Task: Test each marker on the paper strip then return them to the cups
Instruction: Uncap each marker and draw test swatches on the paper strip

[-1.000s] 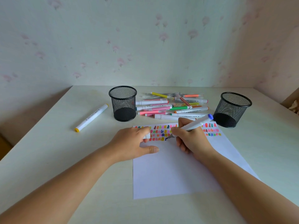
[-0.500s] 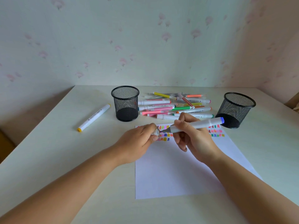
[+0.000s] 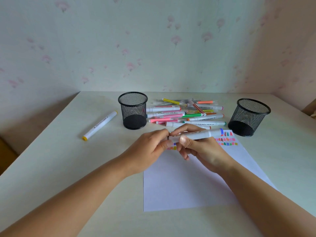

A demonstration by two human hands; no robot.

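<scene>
My right hand (image 3: 196,147) grips a white marker with a blue end (image 3: 201,134), held level above the top of the white paper (image 3: 184,185). My left hand (image 3: 150,149) pinches the marker's left end, where its cap sits; the cap itself is mostly hidden by my fingers. Rows of small colour swatches (image 3: 226,139) run along the paper's far edge, partly covered by my hands. Two black mesh cups stand behind: one at centre left (image 3: 133,110), one at the right (image 3: 248,117). A pile of markers (image 3: 186,112) lies between them.
A single white marker with yellow ends (image 3: 100,125) lies on the table, left of the left cup. The table (image 3: 51,168) meets wallpapered walls at the back and on both sides.
My right hand lifted the marker off the paper and turned it level. My left hand left the paper and brought the cap onto the marker's tip.
</scene>
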